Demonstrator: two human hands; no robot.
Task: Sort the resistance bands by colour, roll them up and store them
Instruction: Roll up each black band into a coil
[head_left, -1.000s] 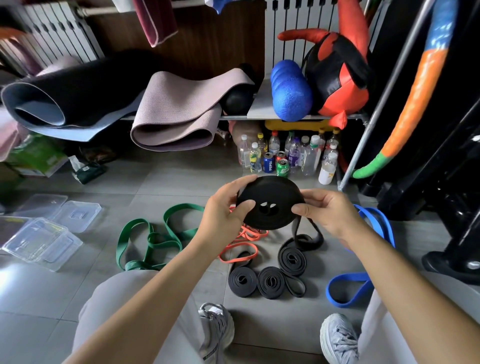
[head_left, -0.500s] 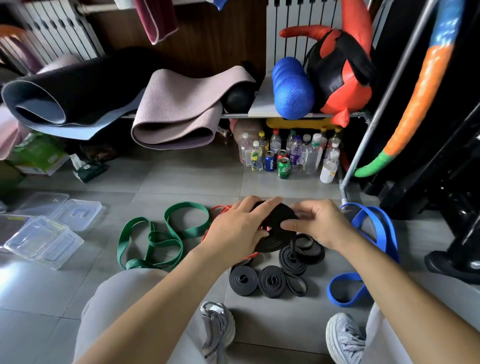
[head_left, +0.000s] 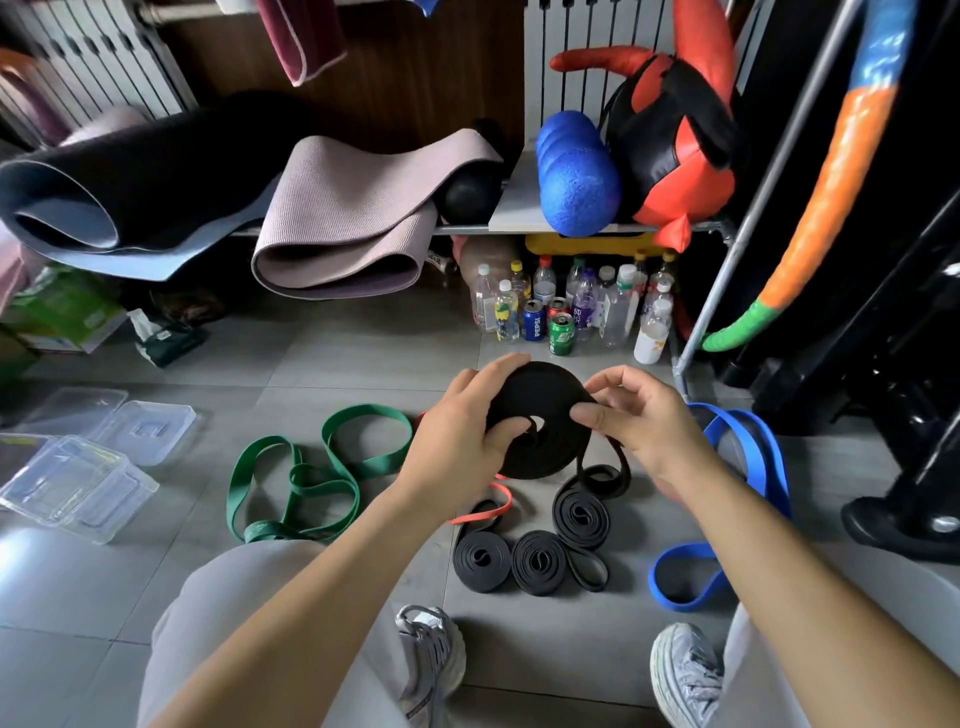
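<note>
A wide black band roll (head_left: 545, 410) is held above the floor between both hands. My left hand (head_left: 462, 426) grips its left side, thumb near the centre hole. My right hand (head_left: 639, 421) pinches its right edge, and a loose black tail hangs down from there to the floor. Below lie three small black rolled bands (head_left: 535, 556). A green band (head_left: 311, 473) sprawls unrolled on the left, an orange band (head_left: 483, 512) peeks out under my left wrist, and a blue band (head_left: 727, 519) lies to the right, partly behind my right arm.
Clear plastic boxes with lids (head_left: 78, 467) sit on the floor at far left. Bottles and cans (head_left: 571, 312) stand under a shelf holding yoga mats (head_left: 332, 218) and a blue foam roller (head_left: 576, 176). A black machine base (head_left: 904, 509) is at right. My shoes (head_left: 685, 670) are near the bottom edge.
Both hands dipped toward the floor with the black roll half a second ago, then lifted it again; the roll now faces the camera flatter, with its tail still trailing down.
</note>
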